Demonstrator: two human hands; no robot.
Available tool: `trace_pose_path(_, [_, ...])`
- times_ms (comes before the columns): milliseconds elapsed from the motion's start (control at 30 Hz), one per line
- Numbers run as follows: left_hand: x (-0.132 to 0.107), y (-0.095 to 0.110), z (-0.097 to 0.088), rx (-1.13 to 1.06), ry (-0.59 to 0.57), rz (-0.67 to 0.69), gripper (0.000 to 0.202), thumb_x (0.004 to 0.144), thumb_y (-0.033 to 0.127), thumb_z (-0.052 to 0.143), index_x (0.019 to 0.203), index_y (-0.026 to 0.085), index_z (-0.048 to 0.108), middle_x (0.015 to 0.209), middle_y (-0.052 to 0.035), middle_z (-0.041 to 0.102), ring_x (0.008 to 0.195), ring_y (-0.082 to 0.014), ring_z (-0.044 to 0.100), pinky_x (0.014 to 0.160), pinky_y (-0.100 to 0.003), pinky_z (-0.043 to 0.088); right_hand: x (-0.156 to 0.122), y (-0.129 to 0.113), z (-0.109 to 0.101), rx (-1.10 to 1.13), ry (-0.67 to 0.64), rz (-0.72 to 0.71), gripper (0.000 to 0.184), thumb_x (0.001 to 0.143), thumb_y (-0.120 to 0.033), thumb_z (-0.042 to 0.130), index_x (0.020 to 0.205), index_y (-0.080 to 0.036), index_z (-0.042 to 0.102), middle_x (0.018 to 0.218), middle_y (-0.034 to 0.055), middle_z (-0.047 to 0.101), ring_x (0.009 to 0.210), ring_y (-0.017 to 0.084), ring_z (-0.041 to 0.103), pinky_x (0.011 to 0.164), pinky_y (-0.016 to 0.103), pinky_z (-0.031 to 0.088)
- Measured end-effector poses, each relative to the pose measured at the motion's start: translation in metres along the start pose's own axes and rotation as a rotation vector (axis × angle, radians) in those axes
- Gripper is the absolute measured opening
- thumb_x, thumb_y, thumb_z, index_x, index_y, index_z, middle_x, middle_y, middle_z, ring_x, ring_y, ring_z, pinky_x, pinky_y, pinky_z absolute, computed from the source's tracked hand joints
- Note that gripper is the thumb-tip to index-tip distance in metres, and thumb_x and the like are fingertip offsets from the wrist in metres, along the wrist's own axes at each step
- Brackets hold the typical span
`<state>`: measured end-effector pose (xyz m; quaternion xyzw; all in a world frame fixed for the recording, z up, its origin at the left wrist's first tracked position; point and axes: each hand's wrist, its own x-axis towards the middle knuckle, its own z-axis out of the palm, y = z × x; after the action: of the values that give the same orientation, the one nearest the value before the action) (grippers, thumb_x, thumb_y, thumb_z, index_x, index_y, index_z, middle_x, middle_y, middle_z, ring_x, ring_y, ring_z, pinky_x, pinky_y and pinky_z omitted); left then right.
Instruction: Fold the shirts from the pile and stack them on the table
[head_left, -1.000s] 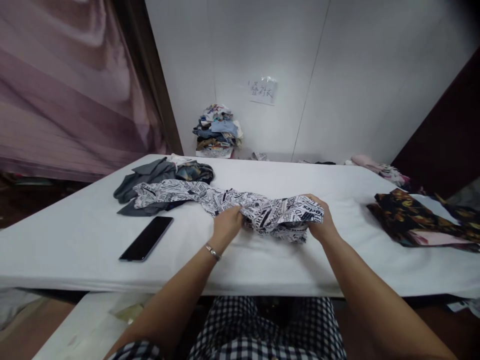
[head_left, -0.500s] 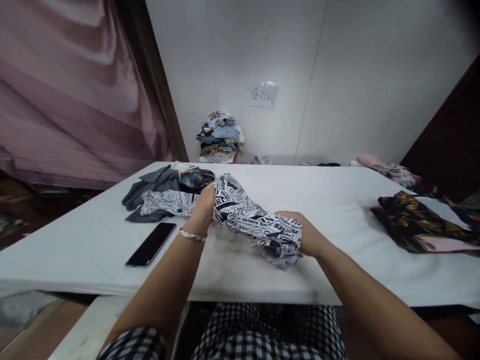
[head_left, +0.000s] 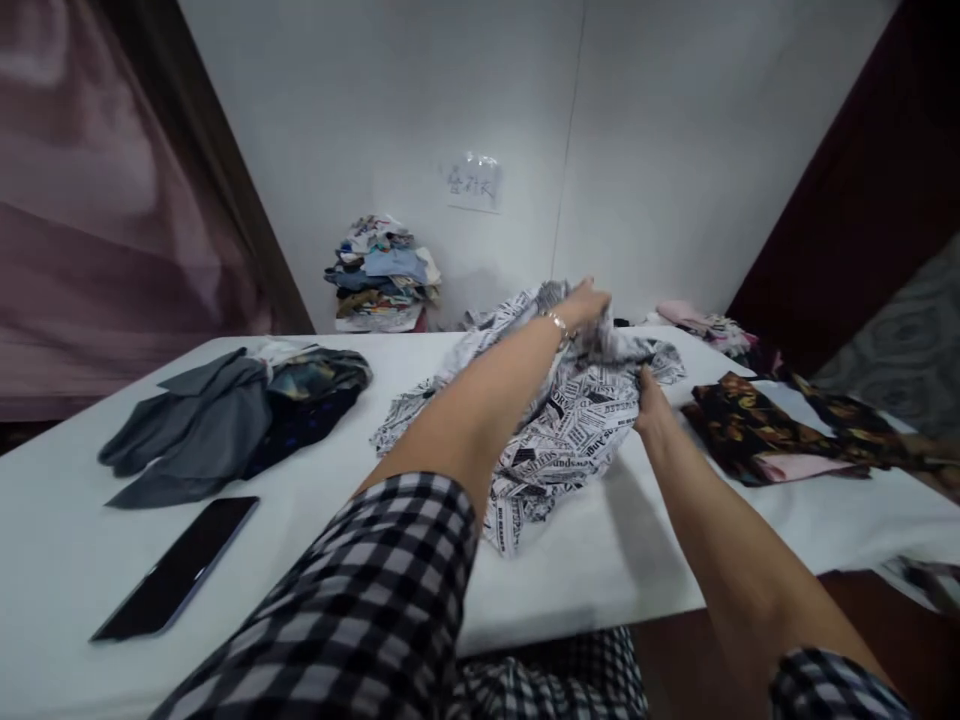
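Note:
A black-and-white newspaper-print shirt (head_left: 566, 425) is bunched and partly spread above the middle of the white table (head_left: 600, 560), its lower folds hanging toward me. My left hand (head_left: 586, 306), with a bracelet at the wrist, reaches far forward and is closed on the upper part of the cloth; its fingers are somewhat blurred. On the shirt's right side, my right hand (head_left: 651, 402) grips the fabric with the thumb showing on top. My left forearm hides some of the shirt.
Grey and dark clothes (head_left: 217, 420) lie at the left, behind a phone (head_left: 180, 570). A dark floral garment (head_left: 757, 425) lies at the right, by a blurred brownish shape. Stacked clothes (head_left: 386, 275) stand by the wall, under a paper sign (head_left: 475, 183); more clothes (head_left: 709, 325) are at back right.
The shirt has gone from a twisted bundle to a wider, looser spread. My left hand has moved forward and right, across the cloth. The view has shifted to the right.

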<state>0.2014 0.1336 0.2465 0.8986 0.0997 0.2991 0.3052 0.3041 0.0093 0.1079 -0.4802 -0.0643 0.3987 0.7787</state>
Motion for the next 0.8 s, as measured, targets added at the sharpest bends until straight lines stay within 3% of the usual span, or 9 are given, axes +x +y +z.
trace_pose_path(100, [-0.047, -0.021, 0.026, 0.020, -0.167, -0.117, 0.036, 0.096, 0.034, 0.047, 0.124, 0.016, 0.061, 0.134, -0.0120, 0.059, 0.123, -0.0236, 0.054, 0.102, -0.038, 0.043, 0.002, 0.014, -0.078, -0.143, 0.175, 0.149, 0.024, 0.093, -0.034, 0.048, 0.104, -0.019, 0.062, 0.079, 0.0082, 0.072, 0.080, 0.023, 0.070, 0.071, 0.034, 0.058])
trace_pose_path(200, [-0.125, -0.061, 0.016, 0.083, -0.276, -0.252, 0.048, 0.091, 0.046, 0.048, 0.122, 0.012, 0.063, 0.134, -0.0154, 0.059, 0.123, -0.0304, 0.055, 0.103, -0.044, 0.043, -0.015, 0.032, -0.122, -0.167, 0.114, 0.147, 0.020, 0.088, -0.022, 0.056, 0.108, -0.021, 0.059, 0.083, 0.0060, 0.071, 0.071, 0.018, 0.069, 0.066, 0.029, 0.058])
trace_pose_path(267, [-0.179, -0.089, -0.001, 0.288, -0.262, -0.430, 0.051, 0.089, 0.049, 0.047, 0.126, 0.016, 0.060, 0.140, -0.0122, 0.054, 0.131, -0.0302, 0.047, 0.109, -0.044, 0.036, -0.026, 0.039, -0.129, -0.195, 0.069, 0.104, 0.037, 0.085, -0.019, 0.061, 0.121, -0.026, 0.051, 0.089, 0.0039, 0.072, 0.070, 0.016, 0.069, 0.064, 0.028, 0.058])
trace_pose_path(333, [-0.227, -0.111, -0.018, 0.485, -0.181, -0.507, 0.055, 0.088, 0.052, 0.047, 0.130, 0.017, 0.057, 0.146, -0.0123, 0.048, 0.137, -0.0298, 0.039, 0.114, -0.044, 0.029, -0.036, 0.044, -0.125, -0.279, 0.040, 0.097, 0.062, 0.083, -0.021, 0.066, 0.137, -0.033, 0.038, 0.094, 0.0020, 0.072, 0.070, 0.016, 0.069, 0.062, 0.028, 0.057])
trace_pose_path(433, [-0.280, -0.127, -0.037, 0.640, -0.121, -0.659, 0.067, 0.087, 0.058, 0.043, 0.136, 0.013, 0.050, 0.150, -0.0170, 0.041, 0.140, -0.0315, 0.034, 0.114, -0.044, 0.028, -0.046, 0.052, -0.111, -0.431, -0.029, 0.106, 0.089, 0.077, -0.026, 0.072, 0.149, -0.035, 0.021, 0.090, 0.0003, 0.071, 0.066, 0.015, 0.067, 0.057, 0.027, 0.056])
trace_pose_path(500, [-0.301, -0.128, -0.043, 0.681, -0.090, -0.779, 0.074, 0.085, 0.063, 0.043, 0.138, 0.011, 0.047, 0.149, -0.0200, 0.040, 0.139, -0.0346, 0.035, 0.110, -0.047, 0.033, -0.050, 0.059, -0.102, -0.537, -0.071, 0.079, 0.092, 0.072, -0.026, 0.074, 0.150, -0.029, 0.025, 0.073, -0.0026, 0.067, 0.056, 0.014, 0.062, 0.050, 0.025, 0.052])
trace_pose_path(600, [-0.311, -0.122, -0.044, 0.658, -0.080, -0.902, 0.075, 0.083, 0.066, 0.042, 0.134, 0.011, 0.048, 0.139, -0.0216, 0.051, 0.128, -0.0382, 0.047, 0.099, -0.048, 0.041, -0.053, 0.068, -0.093, -0.741, -0.112, 0.022, 0.074, 0.068, -0.027, 0.074, 0.137, -0.014, 0.050, 0.050, -0.0074, 0.052, 0.039, 0.010, 0.047, 0.037, 0.021, 0.036])
trace_pose_path(700, [-0.307, -0.111, -0.033, 0.574, -0.088, -0.882, 0.072, 0.082, 0.067, 0.042, 0.131, 0.014, 0.050, 0.130, -0.0190, 0.058, 0.119, -0.0353, 0.054, 0.093, -0.043, 0.044, -0.051, 0.072, -0.090, -0.868, -0.101, -0.005, 0.049, 0.066, -0.026, 0.073, 0.111, -0.008, 0.066, 0.042, -0.0069, 0.048, 0.035, 0.009, 0.040, 0.036, 0.021, 0.030])
trace_pose_path(800, [-0.303, -0.102, -0.013, 0.510, -0.139, -0.770, 0.061, 0.080, 0.063, 0.050, 0.118, 0.015, 0.057, 0.121, -0.0164, 0.062, 0.111, -0.0322, 0.057, 0.086, -0.038, 0.046, -0.050, 0.073, -0.093, -0.802, -0.037, -0.025, 0.036, 0.067, -0.023, 0.071, 0.100, -0.010, 0.069, 0.046, -0.0050, 0.052, 0.037, 0.009, 0.042, 0.037, 0.021, 0.034])
